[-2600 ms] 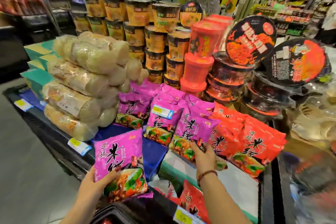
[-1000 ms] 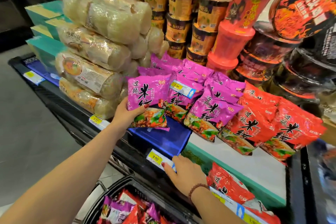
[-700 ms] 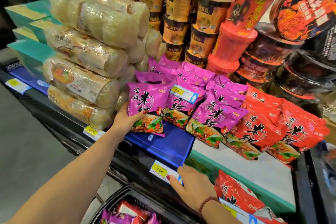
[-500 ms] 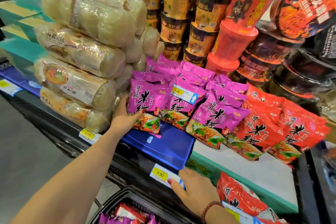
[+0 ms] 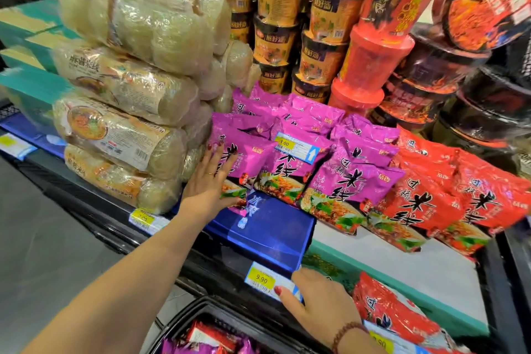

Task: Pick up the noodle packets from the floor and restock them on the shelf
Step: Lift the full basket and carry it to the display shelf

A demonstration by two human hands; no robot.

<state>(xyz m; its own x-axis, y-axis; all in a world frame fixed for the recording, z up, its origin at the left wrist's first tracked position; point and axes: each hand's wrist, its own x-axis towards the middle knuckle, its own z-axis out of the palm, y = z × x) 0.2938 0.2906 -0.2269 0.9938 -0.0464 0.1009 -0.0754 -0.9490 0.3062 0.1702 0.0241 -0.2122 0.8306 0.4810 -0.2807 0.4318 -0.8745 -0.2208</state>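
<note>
On shelf, left end of front purple row: purple noodle packet [image 5: 250, 156], lying on blue box [image 5: 267, 230] against its neighbours. Half a second ago the left hand [image 5: 211, 181] gripped its edge; now the fingers lie straight and spread, pressing its face. Judged: this packet restocked.
Right hand [image 5: 319, 302]: fingers relaxed, holding nothing, resting on the shelf edge [image 5: 218, 264] by the price tag [image 5: 263, 279].
Count: purple, three in front, more overlapped behind. Red packets [image 5: 416, 201]: at least four. Basket [image 5: 184, 316]: more packets, number unclear.
</note>
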